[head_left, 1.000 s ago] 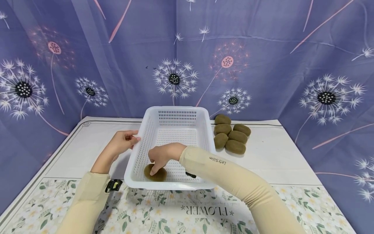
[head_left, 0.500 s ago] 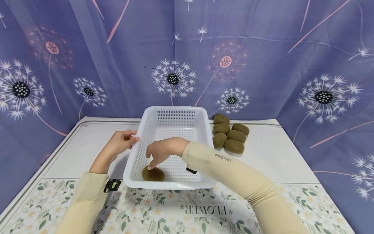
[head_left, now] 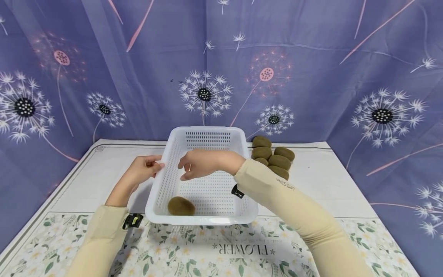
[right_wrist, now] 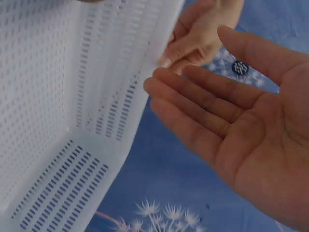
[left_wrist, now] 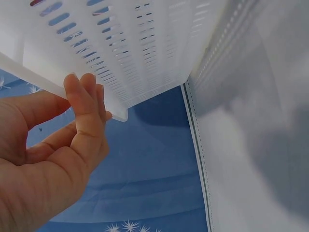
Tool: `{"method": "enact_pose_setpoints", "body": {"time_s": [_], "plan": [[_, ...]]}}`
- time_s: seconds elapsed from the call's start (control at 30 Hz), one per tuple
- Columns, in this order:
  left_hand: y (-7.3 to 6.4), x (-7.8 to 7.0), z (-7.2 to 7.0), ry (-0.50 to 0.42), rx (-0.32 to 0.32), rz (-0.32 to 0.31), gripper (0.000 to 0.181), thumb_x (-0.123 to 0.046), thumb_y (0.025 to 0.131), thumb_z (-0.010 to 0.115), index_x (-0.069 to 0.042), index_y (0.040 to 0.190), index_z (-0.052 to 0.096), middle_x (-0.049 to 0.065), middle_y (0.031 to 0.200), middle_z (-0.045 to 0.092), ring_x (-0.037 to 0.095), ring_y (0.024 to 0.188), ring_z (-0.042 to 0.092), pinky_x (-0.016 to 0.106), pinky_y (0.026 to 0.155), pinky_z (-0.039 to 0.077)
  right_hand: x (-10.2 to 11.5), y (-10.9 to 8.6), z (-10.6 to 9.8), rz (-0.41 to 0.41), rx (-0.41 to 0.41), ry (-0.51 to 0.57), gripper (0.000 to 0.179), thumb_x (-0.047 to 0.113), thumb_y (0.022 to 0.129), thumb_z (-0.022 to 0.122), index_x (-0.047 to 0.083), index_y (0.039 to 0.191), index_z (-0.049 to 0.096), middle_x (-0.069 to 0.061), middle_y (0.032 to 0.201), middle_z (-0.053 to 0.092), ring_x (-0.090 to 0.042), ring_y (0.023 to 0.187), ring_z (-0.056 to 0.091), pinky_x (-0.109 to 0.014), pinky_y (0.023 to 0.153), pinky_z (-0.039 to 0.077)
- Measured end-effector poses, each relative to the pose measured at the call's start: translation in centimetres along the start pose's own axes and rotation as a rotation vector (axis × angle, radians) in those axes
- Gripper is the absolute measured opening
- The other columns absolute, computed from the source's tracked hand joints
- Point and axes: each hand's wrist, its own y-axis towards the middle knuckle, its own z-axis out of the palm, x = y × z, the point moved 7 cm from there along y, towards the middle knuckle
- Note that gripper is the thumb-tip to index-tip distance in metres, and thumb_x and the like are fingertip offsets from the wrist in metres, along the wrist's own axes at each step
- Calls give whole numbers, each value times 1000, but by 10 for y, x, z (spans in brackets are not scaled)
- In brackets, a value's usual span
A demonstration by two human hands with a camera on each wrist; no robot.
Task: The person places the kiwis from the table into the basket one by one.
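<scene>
The right hand (head_left: pixel 207 163) hangs over the white basket (head_left: pixel 200 220), its grip slack, thumb apart from the fingers, with nothing held. The left hand's (head_left: pixel 140 170) grip is narrowed on the basket's left rim, thumb and fingertips pinching it; how firmly, I cannot tell. Inside, a brown kiwi (head_left: pixel 181 206) lies on the basket floor near the left front corner, apart from both hands. Just right of the basket, six more kiwis (head_left: pixel 279 162) cluster on the bench (head_left: pixel 318 184), the nearest partly hidden by the right sleeve (head_left: pixel 294 204). Behind hangs a purple-blue dandelion-patterned curtain (head_left: pixel 149 84).
</scene>
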Motion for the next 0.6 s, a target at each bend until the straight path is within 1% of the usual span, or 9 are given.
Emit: {"method": "enact_pose_setpoints", "body": {"time_s": [0.1, 0.2, 0.3, 0.47, 0.6], "plan": [[0, 0, 0, -2, -1, -2, 47, -10, 98, 55, 10, 139, 43, 13, 91, 62, 14, 70, 61, 31, 72, 52, -5, -9, -6, -13, -42, 30, 38, 16, 96, 60, -4, 128, 58, -15, 118, 65, -20, 105, 62, -23, 91, 47], [0, 2, 0, -1, -3, -6, 48, -11, 98, 55, 10, 139, 42, 13, 92, 62, 13, 70, 61, 31, 72, 52, -11, -19, -11, -28, -88, 55, 38, 15, 96, 59, -5, 128, 57, -15, 120, 64, -22, 107, 62, -23, 93, 46], [0, 2, 1, -1, -6, -6, 48, -10, 98, 55, 10, 139, 42, 12, 91, 62, 13, 70, 60, 35, 75, 52, -18, -29, -16, -41, -151, 71, 37, 14, 96, 59, -5, 129, 57, -16, 122, 63, -22, 107, 62, -25, 93, 47], [0, 1, 1, 2, -11, -1, 48, -10, 98, 55, 11, 139, 42, 11, 90, 61, 14, 70, 60, 38, 75, 52, -32, -50, -22, -29, -229, 106, 38, 14, 97, 58, -3, 130, 56, -17, 121, 63, -22, 108, 62, -28, 93, 49], [0, 1, 1, -2, -10, 6, 47, -10, 98, 55, 11, 138, 43, 11, 88, 61, 14, 70, 60, 37, 73, 53, -45, -67, -25, -14, -271, 136, 38, 14, 98, 57, -4, 131, 55, -17, 120, 63, -23, 108, 62, -26, 91, 49]]}}
